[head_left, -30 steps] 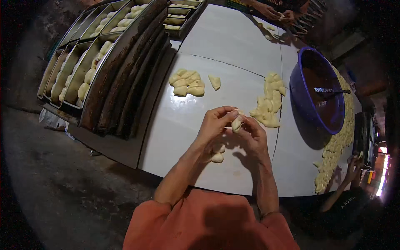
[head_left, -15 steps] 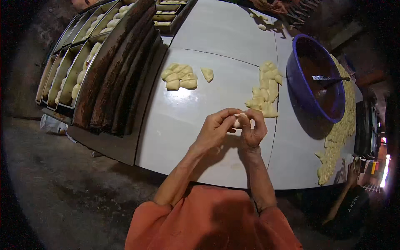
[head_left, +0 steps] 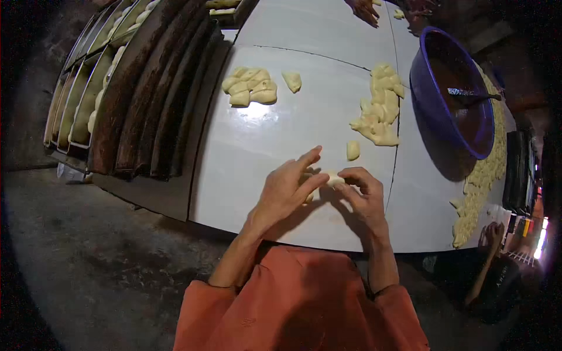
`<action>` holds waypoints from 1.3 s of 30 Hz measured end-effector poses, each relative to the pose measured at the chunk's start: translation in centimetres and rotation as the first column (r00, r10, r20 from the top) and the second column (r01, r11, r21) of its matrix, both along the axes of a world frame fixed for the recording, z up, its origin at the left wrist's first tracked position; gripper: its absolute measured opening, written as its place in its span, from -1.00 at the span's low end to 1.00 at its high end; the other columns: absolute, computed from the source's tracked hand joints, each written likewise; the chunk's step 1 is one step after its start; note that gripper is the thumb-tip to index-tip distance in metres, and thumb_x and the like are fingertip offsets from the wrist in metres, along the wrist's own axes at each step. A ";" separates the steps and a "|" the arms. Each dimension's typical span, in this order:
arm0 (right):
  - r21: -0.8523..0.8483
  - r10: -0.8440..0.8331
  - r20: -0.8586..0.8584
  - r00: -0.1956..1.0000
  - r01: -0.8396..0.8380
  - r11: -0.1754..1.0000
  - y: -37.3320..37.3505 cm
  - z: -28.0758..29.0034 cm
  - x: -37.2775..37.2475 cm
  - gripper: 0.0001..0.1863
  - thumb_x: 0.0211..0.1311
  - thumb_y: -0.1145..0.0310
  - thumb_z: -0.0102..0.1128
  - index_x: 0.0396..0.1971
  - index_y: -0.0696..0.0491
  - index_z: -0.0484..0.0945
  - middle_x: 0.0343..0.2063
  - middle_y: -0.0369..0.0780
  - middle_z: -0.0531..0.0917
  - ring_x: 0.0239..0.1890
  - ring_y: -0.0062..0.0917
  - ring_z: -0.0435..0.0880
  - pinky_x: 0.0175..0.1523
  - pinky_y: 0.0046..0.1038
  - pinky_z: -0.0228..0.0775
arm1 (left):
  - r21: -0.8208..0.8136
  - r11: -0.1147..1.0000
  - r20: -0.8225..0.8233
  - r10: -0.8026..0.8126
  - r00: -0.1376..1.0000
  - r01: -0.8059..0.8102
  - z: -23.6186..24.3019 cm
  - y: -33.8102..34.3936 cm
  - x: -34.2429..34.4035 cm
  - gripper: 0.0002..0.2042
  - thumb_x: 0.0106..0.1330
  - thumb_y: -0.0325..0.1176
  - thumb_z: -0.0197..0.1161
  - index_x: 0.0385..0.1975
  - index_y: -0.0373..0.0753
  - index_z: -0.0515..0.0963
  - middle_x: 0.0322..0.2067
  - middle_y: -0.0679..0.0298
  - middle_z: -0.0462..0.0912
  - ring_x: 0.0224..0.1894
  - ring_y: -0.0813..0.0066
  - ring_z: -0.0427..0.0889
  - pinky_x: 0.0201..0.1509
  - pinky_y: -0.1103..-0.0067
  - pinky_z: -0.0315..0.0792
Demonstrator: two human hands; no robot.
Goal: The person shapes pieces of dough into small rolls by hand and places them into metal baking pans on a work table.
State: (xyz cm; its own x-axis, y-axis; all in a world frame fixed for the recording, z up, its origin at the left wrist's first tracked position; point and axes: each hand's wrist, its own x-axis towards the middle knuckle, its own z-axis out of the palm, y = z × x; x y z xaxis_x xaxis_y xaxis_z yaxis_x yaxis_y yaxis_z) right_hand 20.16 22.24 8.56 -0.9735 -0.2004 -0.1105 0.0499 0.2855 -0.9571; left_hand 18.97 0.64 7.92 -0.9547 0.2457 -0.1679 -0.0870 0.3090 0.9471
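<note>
Between my hands is a small pale piece of dough (head_left: pixel 333 178), just above the near part of the white table. My right hand (head_left: pixel 367 196) pinches its right side between thumb and fingers. My left hand (head_left: pixel 287 190) has its fingers spread, with the thumb tip at the dough's left edge. Another bit of dough (head_left: pixel 308 199) shows partly below the left thumb. Just beyond my hands lies a single cut dough piece (head_left: pixel 352 150). A cluster of dough pieces (head_left: pixel 379 108) sits farther out on the right, another dough group (head_left: pixel 250 86) at the left, with a lone dough piece (head_left: pixel 291 81) beside it.
A purple basin (head_left: pixel 417 88) with brown contents and a utensil stands right. Behind it, many dough pieces (head_left: pixel 483 181) line the white table (head_left: pixel 234 175). Metal trays (head_left: pixel 82 111) of dough balls and dark curved slabs (head_left: pixel 158 93) are left. Another person's hand (head_left: pixel 364 10) is at the far edge.
My hands have moved slightly apart, and the left fingers have spread from their pinch. One dough piece now lies apart from the right cluster. The whole view has shifted a little.
</note>
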 end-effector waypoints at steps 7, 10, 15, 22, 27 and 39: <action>0.217 0.161 0.111 0.981 -0.182 0.959 -0.6 -2.6 0.7 -0.73 0.32 0.31 0.25 -0.08 0.15 0.63 -0.22 -0.15 0.71 -0.23 -0.39 0.70 -0.10 -0.42 0.52 | -0.418 0.894 -0.365 -0.331 0.870 0.164 -1.1 -1.6 0.9 -0.47 0.10 -0.20 0.42 0.09 -0.21 0.50 -0.05 0.11 0.60 0.08 0.12 0.53 0.25 0.25 0.29; 0.464 0.232 -0.090 0.968 -0.165 0.870 -0.4 -2.2 0.4 -0.72 0.33 0.24 0.23 -0.07 0.08 0.65 -0.21 -0.15 0.65 -0.20 -0.26 0.67 -0.09 -0.32 0.53 | -0.429 0.883 -0.287 -0.333 0.898 0.191 -2.4 -1.1 1.1 -0.63 0.14 -0.29 0.37 -0.04 -0.22 0.55 -0.13 0.16 0.59 -0.03 0.14 0.54 0.12 0.26 0.33; 0.513 0.325 -0.063 0.944 -0.248 0.822 -0.9 -0.9 -1.4 -0.72 0.30 0.29 0.24 -0.07 0.10 0.64 -0.20 -0.12 0.65 -0.19 -0.24 0.68 -0.09 -0.31 0.54 | -0.444 0.885 -0.310 -0.301 0.902 0.142 -2.1 -0.7 1.7 -0.58 0.15 -0.28 0.38 0.02 -0.21 0.52 -0.04 0.12 0.55 0.04 0.13 0.51 0.17 0.26 0.30; 0.397 0.075 -0.277 0.958 0.043 0.917 -8.0 -2.3 -13.0 -0.57 0.29 0.26 0.26 0.07 0.19 0.54 -0.09 -0.03 0.63 -0.11 -0.19 0.68 0.00 -0.26 0.53 | -0.328 0.936 -0.259 -0.217 0.941 0.125 -0.3 -2.7 0.8 -0.31 0.16 -0.10 0.42 0.27 -0.28 0.40 0.22 0.00 0.45 0.19 0.03 0.45 0.28 0.25 0.25; 0.669 0.191 -0.453 0.871 0.190 0.718 -13.1 -6.0 -21.7 -0.54 0.20 0.21 0.31 0.05 0.12 0.54 -0.13 -0.04 0.62 -0.05 -0.11 0.62 0.00 -0.11 0.50 | -0.240 0.958 -0.281 0.085 0.956 -0.155 -1.6 -4.6 -0.7 -0.46 0.24 -0.20 0.38 0.18 -0.33 0.49 0.10 -0.07 0.56 0.08 0.01 0.56 0.19 0.30 0.38; -0.450 0.071 0.228 0.971 0.041 0.892 -9.2 -0.2 -12.2 -0.23 0.17 0.54 0.25 0.41 0.03 0.19 0.22 -0.20 0.40 -0.04 -0.52 0.59 0.02 -0.43 0.57 | 0.533 0.722 0.512 0.140 0.847 -0.441 -3.8 -3.0 -8.7 -0.62 0.32 -0.18 0.39 -0.07 -0.39 0.61 -0.36 0.28 0.67 -0.43 0.65 0.58 -0.36 0.69 0.50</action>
State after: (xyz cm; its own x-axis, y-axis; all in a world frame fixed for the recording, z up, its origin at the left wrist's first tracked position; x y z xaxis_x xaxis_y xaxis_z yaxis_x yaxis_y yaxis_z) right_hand 7.99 13.01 8.32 -0.9275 -0.2969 -0.2270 0.2851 -0.1691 -0.9435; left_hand 10.28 -2.36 4.12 -0.8676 0.1580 -0.4715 -0.4903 -0.4304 0.7579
